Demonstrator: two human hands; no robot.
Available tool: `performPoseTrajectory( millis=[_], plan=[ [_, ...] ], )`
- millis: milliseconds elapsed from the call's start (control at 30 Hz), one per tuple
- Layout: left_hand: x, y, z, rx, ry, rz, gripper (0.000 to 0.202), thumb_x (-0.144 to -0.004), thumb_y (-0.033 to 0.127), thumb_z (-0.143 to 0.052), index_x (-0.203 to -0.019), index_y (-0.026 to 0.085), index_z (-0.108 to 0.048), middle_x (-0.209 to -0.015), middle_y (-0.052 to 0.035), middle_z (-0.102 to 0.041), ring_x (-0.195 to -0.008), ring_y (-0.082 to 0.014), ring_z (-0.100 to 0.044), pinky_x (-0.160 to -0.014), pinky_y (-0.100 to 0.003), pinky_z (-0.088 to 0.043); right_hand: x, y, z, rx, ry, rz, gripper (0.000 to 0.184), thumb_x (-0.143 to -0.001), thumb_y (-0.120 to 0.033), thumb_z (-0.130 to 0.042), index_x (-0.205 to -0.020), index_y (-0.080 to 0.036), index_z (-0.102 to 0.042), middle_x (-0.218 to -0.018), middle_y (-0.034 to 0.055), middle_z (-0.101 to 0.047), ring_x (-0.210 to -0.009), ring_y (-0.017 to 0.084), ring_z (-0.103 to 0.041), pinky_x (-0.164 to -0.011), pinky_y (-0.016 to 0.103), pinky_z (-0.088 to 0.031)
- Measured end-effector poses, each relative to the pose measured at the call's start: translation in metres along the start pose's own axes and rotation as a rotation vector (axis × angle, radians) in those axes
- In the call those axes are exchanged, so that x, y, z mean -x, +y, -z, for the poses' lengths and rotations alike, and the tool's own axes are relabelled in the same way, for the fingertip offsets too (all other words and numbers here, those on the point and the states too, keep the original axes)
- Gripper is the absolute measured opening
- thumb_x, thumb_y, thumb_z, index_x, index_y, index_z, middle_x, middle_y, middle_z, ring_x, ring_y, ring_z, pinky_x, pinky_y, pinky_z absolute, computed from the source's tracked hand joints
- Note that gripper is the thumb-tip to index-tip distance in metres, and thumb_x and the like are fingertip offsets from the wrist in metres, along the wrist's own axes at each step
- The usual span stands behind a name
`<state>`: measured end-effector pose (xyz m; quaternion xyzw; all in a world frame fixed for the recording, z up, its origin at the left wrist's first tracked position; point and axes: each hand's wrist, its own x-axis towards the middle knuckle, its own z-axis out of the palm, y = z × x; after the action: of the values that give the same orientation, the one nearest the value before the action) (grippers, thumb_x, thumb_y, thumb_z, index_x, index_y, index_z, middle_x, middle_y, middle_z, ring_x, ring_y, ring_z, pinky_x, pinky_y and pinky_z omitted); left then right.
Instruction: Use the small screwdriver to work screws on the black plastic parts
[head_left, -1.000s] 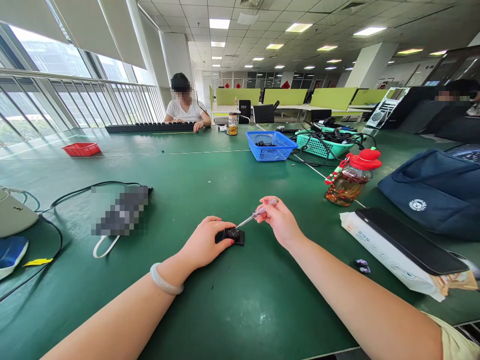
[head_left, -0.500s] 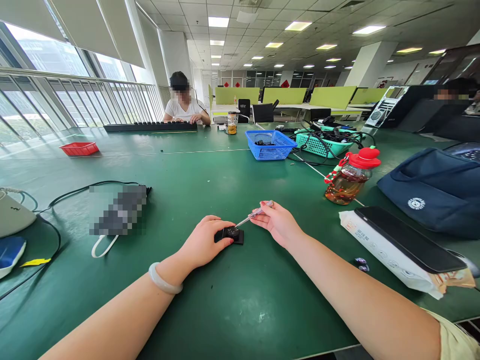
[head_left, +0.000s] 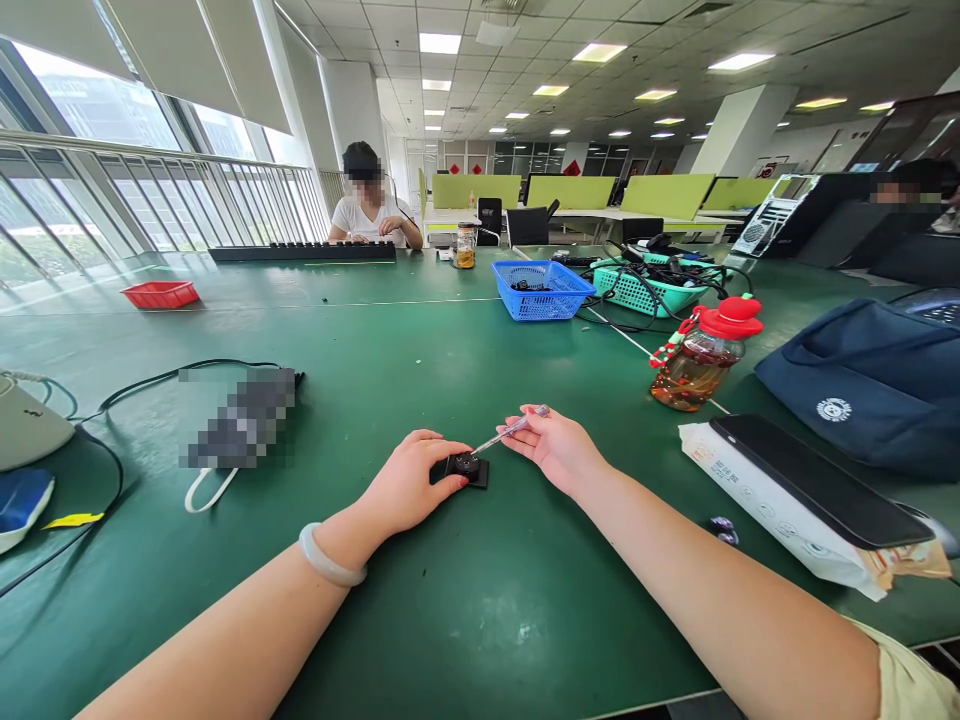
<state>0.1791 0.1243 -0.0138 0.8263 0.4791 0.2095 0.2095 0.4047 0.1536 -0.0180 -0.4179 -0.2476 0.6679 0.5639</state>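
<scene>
On the green table (head_left: 480, 590), a small black part with a round raised top (head_left: 468, 466) rests on a flat black base. My left hand (head_left: 416, 482), with a pale bangle at its wrist, grips this part between thumb and fingers from the left. In my right hand (head_left: 559, 445) is a thin screwdriver (head_left: 514, 428) with a clear handle, pinched by the fingertips. Its shaft slants down to the left, and the tip meets the top of the black part. Whether the tip sits in a screw is too small to tell.
To the right stand a red-lidded bottle (head_left: 701, 355), a tissue pack (head_left: 772, 500) under a black phone (head_left: 817, 480), and a navy bag (head_left: 870, 390). Farther back are a blue basket (head_left: 544, 305), a green basket (head_left: 645, 292) and a red tray (head_left: 160, 294). A person sits opposite.
Both hands keep nearly the same place and hold. The view has shifted very slightly. The person opposite has raised one hand a little.
</scene>
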Motion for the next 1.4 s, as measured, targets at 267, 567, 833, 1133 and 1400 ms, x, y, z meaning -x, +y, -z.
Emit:
performPoseTrajectory(
  millis=[267,567,833,1133,1400],
  plan=[
    [0.0,0.001,0.001,-0.004,-0.029,0.003,0.037,-0.087,0.035,-0.061,-0.122,0.029,-0.067,-0.12,-0.0013,-0.07,-0.127,-0.0301,-0.048,-0.11,-0.048,-0.042,0.001,-0.002,-0.001,0.008,0.028,-0.024,0.014,-0.092,-0.012,-0.056,-0.081,-0.02,-0.054,-0.074,0.0058,-0.072,-0.077,0.02,-0.076,-0.079,0.037,-0.063],
    [0.0,0.0,0.0,-0.001,-0.003,-0.013,0.036,-0.086,0.036,-0.062,-0.121,0.029,-0.068,-0.118,-0.0027,-0.071,-0.125,-0.03,-0.05,-0.109,-0.048,-0.044,-0.002,0.0,0.001,-0.009,0.007,-0.014,0.014,-0.089,-0.013,-0.061,-0.079,-0.02,-0.055,-0.075,0.0052,-0.072,-0.078,0.021,-0.076,-0.081,0.039,-0.063],
    [0.0,-0.001,-0.001,-0.004,0.019,-0.016,0.037,-0.085,0.037,-0.063,-0.12,0.029,-0.068,-0.117,-0.0035,-0.071,-0.125,-0.0298,-0.051,-0.108,-0.047,-0.046,-0.002,0.0,0.003,0.018,-0.047,0.007,0.012,-0.085,-0.017,-0.066,-0.08,-0.022,-0.056,-0.071,0.0019,-0.07,-0.074,0.02,-0.075,-0.075,0.038,-0.063],
    [-0.001,0.0,-0.002,-0.016,0.011,-0.007,0.037,-0.085,0.036,-0.064,-0.121,0.028,-0.068,-0.119,-0.0035,-0.071,-0.125,-0.0293,-0.051,-0.109,-0.048,-0.044,0.008,-0.002,-0.003,0.241,-0.142,0.08,0.02,-0.077,-0.03,-0.071,-0.087,-0.022,-0.056,-0.063,-0.0032,-0.066,-0.061,0.017,-0.068,-0.065,0.032,-0.054],
    [0.0,0.0,-0.002,-0.036,0.038,-0.018,0.039,-0.084,0.032,-0.059,-0.122,0.026,-0.067,-0.118,-0.0055,-0.07,-0.123,-0.0287,-0.053,-0.106,-0.046,-0.048,0.014,-0.006,-0.004,0.202,-0.202,0.322,0.031,-0.074,-0.044,-0.074,-0.091,-0.024,-0.057,-0.067,-0.0047,-0.064,-0.064,0.017,-0.066,-0.068,0.034,-0.053]
  ],
)
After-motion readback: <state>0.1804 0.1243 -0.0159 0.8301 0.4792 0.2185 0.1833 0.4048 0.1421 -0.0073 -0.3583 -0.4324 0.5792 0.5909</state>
